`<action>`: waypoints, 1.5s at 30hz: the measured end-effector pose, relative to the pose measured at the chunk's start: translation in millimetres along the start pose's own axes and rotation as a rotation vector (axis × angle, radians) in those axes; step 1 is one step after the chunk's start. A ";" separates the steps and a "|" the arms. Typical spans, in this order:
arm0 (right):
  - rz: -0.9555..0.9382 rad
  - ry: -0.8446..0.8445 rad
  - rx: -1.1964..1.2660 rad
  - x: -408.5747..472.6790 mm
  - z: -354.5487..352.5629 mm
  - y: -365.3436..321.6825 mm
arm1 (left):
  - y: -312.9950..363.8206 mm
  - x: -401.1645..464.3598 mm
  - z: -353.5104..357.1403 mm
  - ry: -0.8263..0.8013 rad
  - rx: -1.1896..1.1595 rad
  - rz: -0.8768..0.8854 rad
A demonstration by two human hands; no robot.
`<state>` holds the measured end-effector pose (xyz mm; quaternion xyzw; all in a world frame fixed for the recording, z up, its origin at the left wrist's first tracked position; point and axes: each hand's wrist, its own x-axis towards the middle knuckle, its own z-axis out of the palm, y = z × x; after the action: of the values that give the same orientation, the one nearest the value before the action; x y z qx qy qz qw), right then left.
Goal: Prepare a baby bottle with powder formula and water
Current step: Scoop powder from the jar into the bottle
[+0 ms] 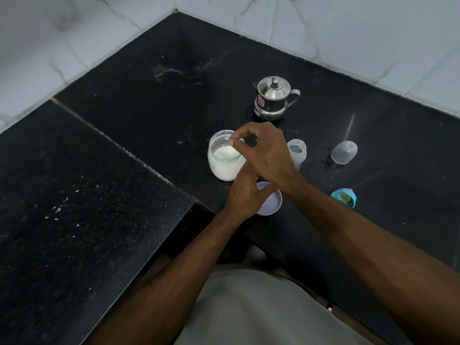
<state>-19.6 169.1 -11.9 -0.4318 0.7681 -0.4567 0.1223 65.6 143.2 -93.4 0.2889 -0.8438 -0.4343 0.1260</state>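
An open glass jar of white powder (222, 162) stands on the black counter (154, 115). My right hand (266, 150) reaches over its mouth, thumb and forefinger pinching a small pale scoop handle at the rim; the scoop itself is hard to make out. My left hand (245, 195) lies against the jar's near right side with fairly straight fingers, and its thumb is spread over a lavender lid (272, 202). The open clear baby bottle (298, 151) stands just right of my right hand, partly hidden by it.
A lidded steel kettle (272, 99) stands behind the jar. The bottle's clear cap (344, 152) lies to the right, and the teal nipple ring (344, 197) lies nearer me. Tiled walls enclose the counter corner, and a raised counter slab (74, 207) sits at left.
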 end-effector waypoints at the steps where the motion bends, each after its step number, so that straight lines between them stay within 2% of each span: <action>1: -0.008 0.008 0.026 -0.1 -1.5 -3.0 | 0.5 -6.1 -2.9 -0.013 -0.050 0.005; 3: 0.008 0.094 0.054 -3.3 -30.3 7.2 | 21.3 7.6 17.3 -0.013 -0.082 0.016; 5: -0.006 0.102 0.093 -3.1 -35.1 6.2 | 30.3 7.3 18.4 0.040 -0.100 0.034; 9: -0.010 0.113 0.166 -7.8 -38.8 2.6 | 20.0 7.8 12.2 0.127 -0.151 0.117; 13: -0.021 0.214 0.210 -9.9 -59.8 10.8 | 17.5 11.4 15.4 0.151 -0.192 0.143; 23: 0.131 0.399 0.284 -24.4 -117.7 56.4 | 38.0 26.1 28.4 0.167 -0.203 0.163; 36: 0.312 0.352 0.309 -8.2 -108.9 104.1 | 48.5 40.7 31.7 0.079 -0.208 0.183; 45: 0.348 0.332 0.209 54.0 -95.0 122.6 | 44.2 43.1 32.9 0.048 -0.242 0.205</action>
<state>-174.8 209.6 -47.2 -0.1974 0.7891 -0.5702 0.1154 -1.0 159.3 -78.8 0.1942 -0.8073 -0.5105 0.2236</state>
